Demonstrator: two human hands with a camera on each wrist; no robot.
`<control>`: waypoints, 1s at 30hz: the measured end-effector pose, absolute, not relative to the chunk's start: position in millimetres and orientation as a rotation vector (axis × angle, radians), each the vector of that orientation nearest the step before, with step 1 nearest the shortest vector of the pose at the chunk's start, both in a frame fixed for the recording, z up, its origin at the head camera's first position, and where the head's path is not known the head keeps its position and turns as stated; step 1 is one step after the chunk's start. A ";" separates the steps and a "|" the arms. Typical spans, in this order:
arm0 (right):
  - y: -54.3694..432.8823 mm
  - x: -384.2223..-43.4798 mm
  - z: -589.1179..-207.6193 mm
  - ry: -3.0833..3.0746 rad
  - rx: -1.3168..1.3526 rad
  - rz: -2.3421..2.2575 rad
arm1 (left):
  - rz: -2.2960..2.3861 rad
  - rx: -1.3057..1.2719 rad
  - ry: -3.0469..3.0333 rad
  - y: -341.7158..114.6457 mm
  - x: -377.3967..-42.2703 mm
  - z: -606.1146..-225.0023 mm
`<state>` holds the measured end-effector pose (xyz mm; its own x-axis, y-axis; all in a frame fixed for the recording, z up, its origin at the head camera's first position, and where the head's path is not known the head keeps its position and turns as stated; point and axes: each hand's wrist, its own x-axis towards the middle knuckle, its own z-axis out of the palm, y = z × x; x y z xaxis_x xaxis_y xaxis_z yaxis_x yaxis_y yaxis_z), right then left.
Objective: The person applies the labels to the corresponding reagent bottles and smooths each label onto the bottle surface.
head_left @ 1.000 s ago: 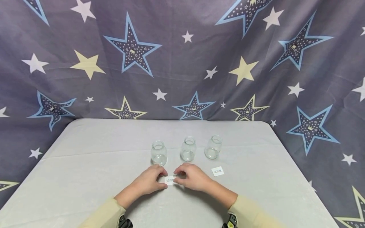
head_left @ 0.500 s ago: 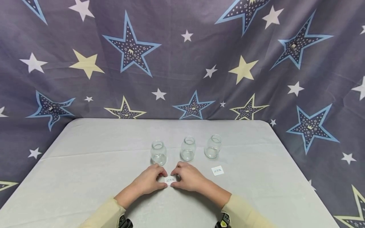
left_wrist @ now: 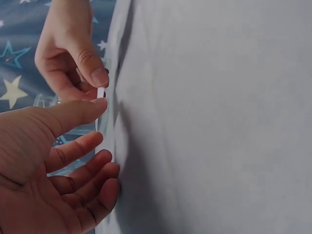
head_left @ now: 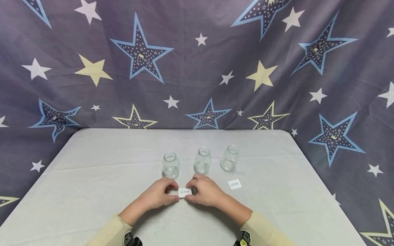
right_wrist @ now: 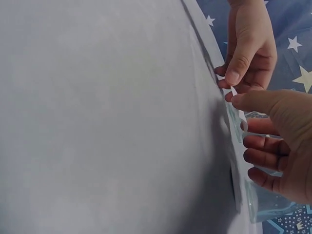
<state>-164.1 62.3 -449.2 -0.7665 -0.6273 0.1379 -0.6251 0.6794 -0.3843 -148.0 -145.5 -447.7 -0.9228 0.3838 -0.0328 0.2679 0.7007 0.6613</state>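
Observation:
A small white label [head_left: 184, 192] with a line of dark Chinese characters is between my two hands, in front of the glass jars. My left hand [head_left: 158, 194] holds its left side between thumb and index fingertip. At the right side, my right hand [head_left: 206, 190] pinches it the same way, the thumb overlapping its lower edge. Edge-on in the left wrist view, the label [left_wrist: 100, 92] shows as a thin white strip between the thumbs and fingers. In the right wrist view, the label [right_wrist: 233, 90] shows at the right thumb tip, and the remaining right fingers are loosely bent.
Three clear glass jars stand in a row behind the hands: a left jar [head_left: 171, 167], a middle jar [head_left: 202, 162] and a right jar [head_left: 230, 160]. A second white label [head_left: 234, 184] lies on the grey-white tablecloth [head_left: 101, 181]. A star-patterned curtain [head_left: 184, 61] hangs behind.
The right hand first shifted left and took hold of the label's right side. Since then the label has risen slightly, with both hands at its edges. The jars have stayed put.

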 end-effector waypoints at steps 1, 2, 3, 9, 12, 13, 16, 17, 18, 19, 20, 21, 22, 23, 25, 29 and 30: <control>63.0 -164.0 -448.3 2.880 -1.066 -0.664 | 1.050 0.521 2.727 -146.5 -148.2 -447.0; 63.6 -164.0 -447.6 2.885 -1.058 -0.669 | 1.073 0.515 2.713 -147.6 -148.1 -446.0; 64.3 -164.2 -447.1 2.887 -1.055 -0.678 | 1.091 0.518 2.701 -148.6 -148.0 -445.4; 68.0 -164.5 -445.9 2.909 -1.074 -0.737 | 1.212 0.557 2.598 -152.8 -147.8 -444.4; 68.7 -163.9 -445.7 2.912 -1.066 -0.758 | 1.281 0.550 2.503 -153.3 -147.1 -443.7; 68.8 -163.7 -445.7 2.911 -1.058 -0.764 | 1.301 0.547 2.475 -153.2 -146.9 -443.6; 69.0 -162.8 -445.1 2.904 -1.039 -0.783 | 1.356 0.519 2.408 -152.5 -145.8 -443.6; 68.9 -162.4 -444.9 2.903 -1.034 -0.792 | 1.371 0.506 2.395 -152.3 -145.5 -443.8; 68.9 -162.3 -444.9 2.901 -1.032 -0.800 | 1.385 0.495 2.385 -152.0 -145.2 -444.1; 68.9 -162.1 -444.8 2.900 -1.031 -0.809 | 1.397 0.481 2.376 -151.8 -145.0 -444.5; 68.9 -162.0 -444.5 2.900 -1.031 -0.816 | 1.408 0.465 2.367 -151.5 -144.9 -444.9; 68.8 -162.0 -444.4 2.900 -1.031 -0.821 | 1.416 0.450 2.363 -151.3 -144.9 -445.4; 68.6 -161.8 -444.2 2.901 -1.030 -0.825 | 1.423 0.438 2.360 -151.1 -144.7 -445.9; 68.5 -161.6 -444.1 2.900 -1.028 -0.828 | 1.430 0.428 2.357 -150.9 -144.6 -446.3; 68.2 -161.5 -443.8 2.898 -1.028 -0.833 | 1.438 0.411 2.355 -150.5 -144.3 -447.0; 68.2 -160.6 -443.3 2.883 -1.015 -0.835 | 1.453 0.392 2.352 -149.7 -143.4 -448.3; 68.4 -160.1 -442.7 2.877 -1.010 -0.839 | 1.456 0.386 2.352 -149.6 -143.0 -448.6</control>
